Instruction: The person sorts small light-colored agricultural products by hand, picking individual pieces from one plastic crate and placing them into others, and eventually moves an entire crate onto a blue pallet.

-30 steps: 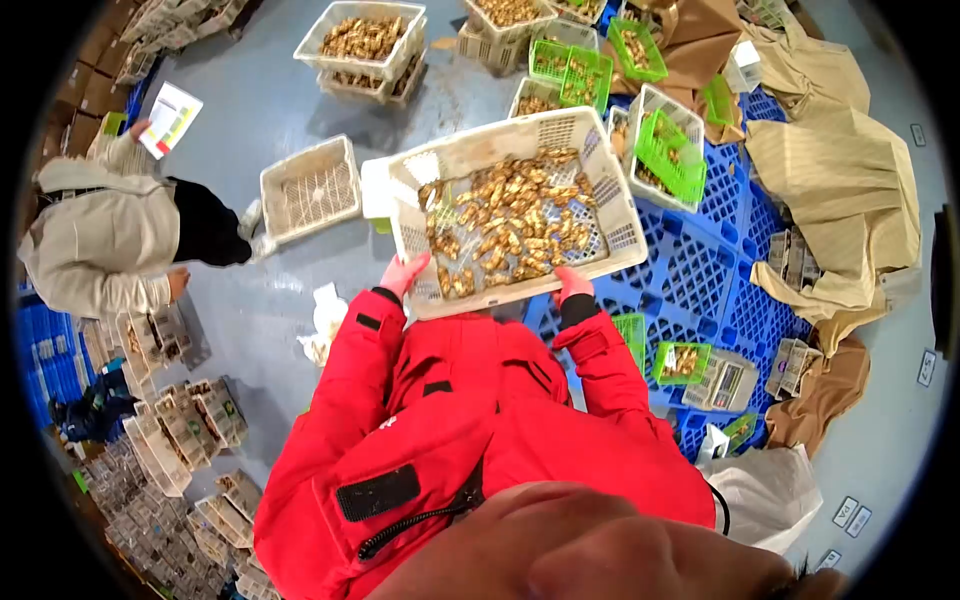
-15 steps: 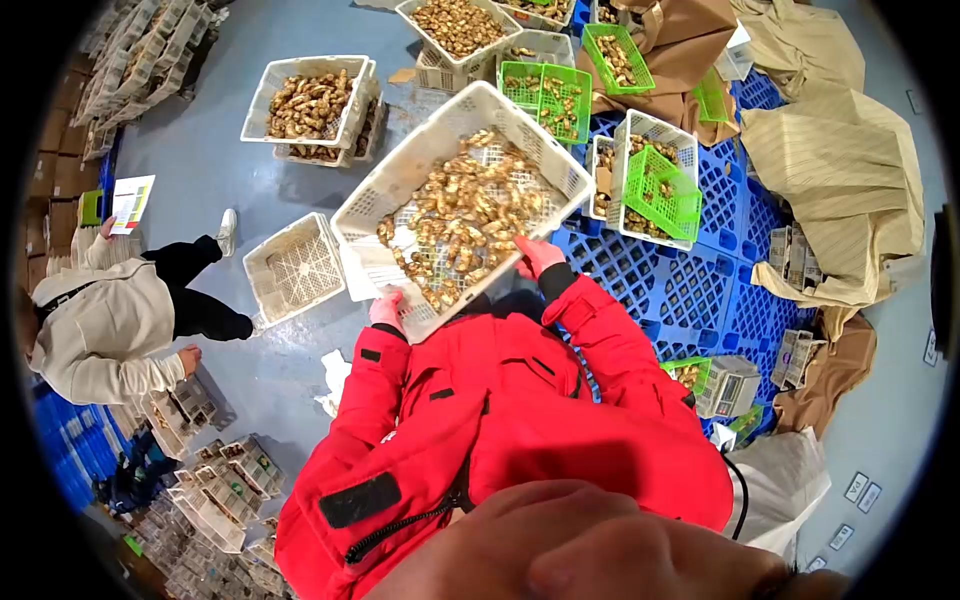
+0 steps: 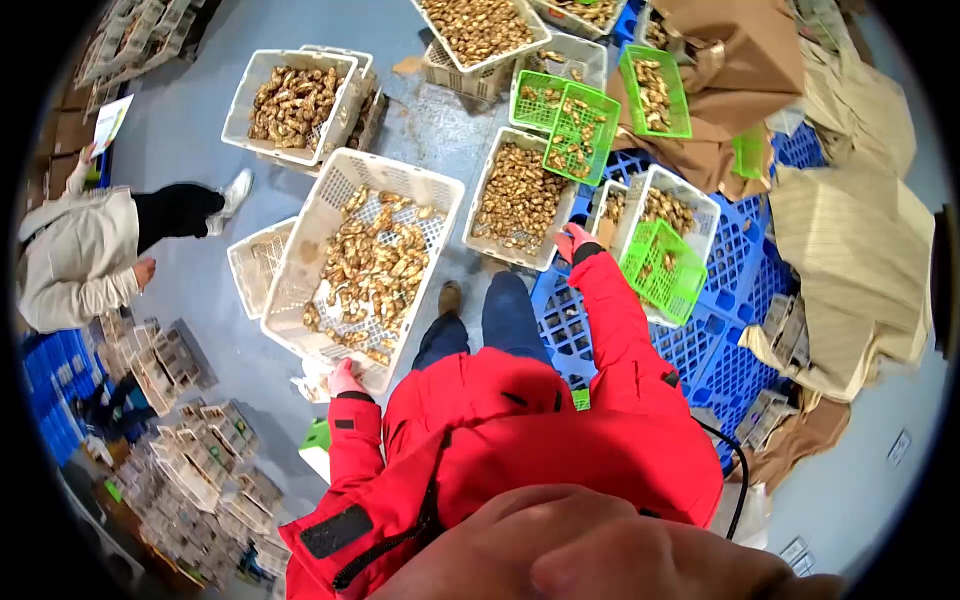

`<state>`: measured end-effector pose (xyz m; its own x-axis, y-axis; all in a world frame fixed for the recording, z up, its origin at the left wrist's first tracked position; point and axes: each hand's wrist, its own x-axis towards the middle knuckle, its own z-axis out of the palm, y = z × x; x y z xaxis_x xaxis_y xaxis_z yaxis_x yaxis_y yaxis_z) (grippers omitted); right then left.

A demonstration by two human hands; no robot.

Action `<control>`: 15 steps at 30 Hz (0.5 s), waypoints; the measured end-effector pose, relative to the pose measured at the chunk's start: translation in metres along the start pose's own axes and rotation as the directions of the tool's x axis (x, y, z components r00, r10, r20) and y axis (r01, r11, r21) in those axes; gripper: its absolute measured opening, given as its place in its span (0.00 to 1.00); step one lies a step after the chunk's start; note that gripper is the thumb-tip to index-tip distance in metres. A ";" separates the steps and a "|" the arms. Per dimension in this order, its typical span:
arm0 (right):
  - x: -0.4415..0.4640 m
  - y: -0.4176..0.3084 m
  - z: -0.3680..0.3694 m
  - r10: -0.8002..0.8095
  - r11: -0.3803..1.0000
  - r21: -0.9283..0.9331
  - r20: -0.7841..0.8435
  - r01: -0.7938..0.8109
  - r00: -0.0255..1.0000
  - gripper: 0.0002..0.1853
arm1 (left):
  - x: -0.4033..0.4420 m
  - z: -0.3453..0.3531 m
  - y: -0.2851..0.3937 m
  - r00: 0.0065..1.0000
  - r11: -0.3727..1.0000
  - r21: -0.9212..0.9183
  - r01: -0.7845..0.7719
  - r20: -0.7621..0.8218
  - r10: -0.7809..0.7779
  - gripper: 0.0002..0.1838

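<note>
A large white crate (image 3: 425, 180) of brown knobbly pieces hangs tilted at the left of my body. My left hand (image 3: 346, 378) grips its near rim, fingers curled at the lower corner. Away from that crate, my right hand (image 3: 573, 241) is at the near right corner of another white crate (image 3: 487, 240), full of similar pieces. Its fingers are bent near the rim; whether they grip it is unclear. A green basket (image 3: 583, 133) rests across that crate's far right corner.
Stacked white crates (image 3: 240, 100) stand at upper left, beside an empty crate (image 3: 245, 270). A person (image 3: 85, 250) holding a paper is at far left. Blue pallets (image 3: 715, 350) lie right, with white and green baskets (image 3: 665, 270) and brown cloth (image 3: 745, 50).
The large crate has swung left and turned. My right hand has let go of it and moved right to the other crate. My left hand still holds it. The person at left has shifted.
</note>
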<state>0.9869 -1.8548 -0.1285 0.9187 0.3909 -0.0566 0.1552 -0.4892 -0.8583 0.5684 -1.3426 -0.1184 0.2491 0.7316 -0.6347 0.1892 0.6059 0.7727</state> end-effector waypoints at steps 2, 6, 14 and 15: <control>0.095 -0.042 -0.007 0.172 0.945 -0.276 -0.040 -0.176 0.984 0.16 | 0.030 0.063 0.038 0.985 0.985 -0.171 -0.037 -0.172 0.007 0.14; 0.187 -0.006 -0.013 0.350 0.864 -0.351 -0.093 -0.360 0.932 0.17 | 0.009 0.100 0.057 0.966 0.977 -0.156 0.143 -0.194 -0.172 0.14; 0.315 0.078 0.050 0.856 -0.193 0.931 0.314 -0.311 0.410 0.40 | 0.002 0.155 0.071 0.946 0.944 -0.144 0.298 -0.083 -0.312 0.13; 0.329 0.094 0.054 0.867 -0.224 0.935 0.320 -0.276 0.381 0.39 | 0.002 0.166 0.072 0.940 0.941 -0.123 0.315 -0.101 -0.327 0.15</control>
<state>1.2838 -1.7302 -0.2558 0.3687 -0.0257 -0.9292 -0.6275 0.7306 -0.2692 0.7407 -1.3492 -0.0621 0.0761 0.5207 -0.8503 0.1400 0.8388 0.5262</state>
